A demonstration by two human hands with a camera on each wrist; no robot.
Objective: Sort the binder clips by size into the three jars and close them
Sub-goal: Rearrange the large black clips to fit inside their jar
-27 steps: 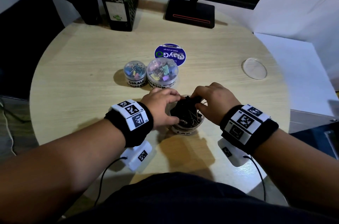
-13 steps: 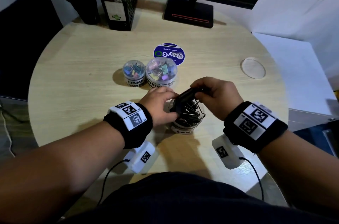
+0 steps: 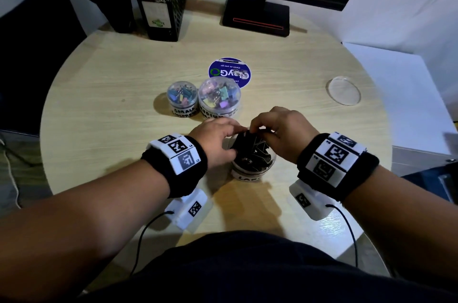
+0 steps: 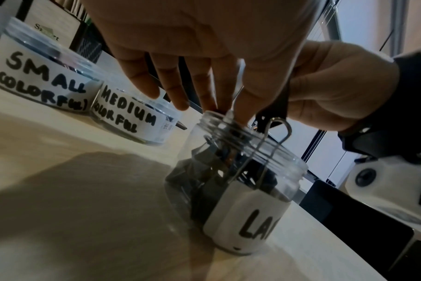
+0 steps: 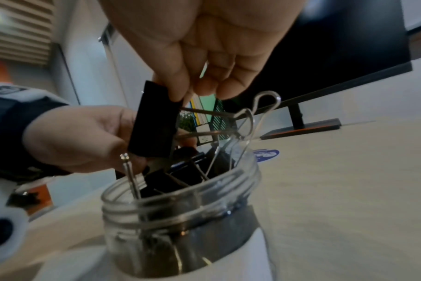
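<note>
The open large jar (image 3: 250, 173) stands near the table's front edge, packed with black binder clips whose wire handles poke above the rim. My right hand (image 3: 262, 129) pinches one large black clip (image 5: 154, 123) between thumb and fingers just over the jar's mouth (image 5: 180, 199). My left hand (image 4: 204, 106) reaches over the jar from the left with straight fingers; its thumb dips into the mouth against the clips. Behind stand the small jar (image 3: 182, 100) and the medium jar (image 3: 219, 96), both lidded and holding colourful clips.
A clear loose lid (image 3: 344, 90) lies at the table's right. A round blue sticker (image 3: 229, 70) sits behind the jars. A monitor stand (image 3: 256, 18), a black file holder (image 3: 161, 5) and a plant line the back edge.
My right hand lifted the black clip above the jar half a second ago and has now brought it back down to the jar's mouth. My left hand stayed at the jar.
</note>
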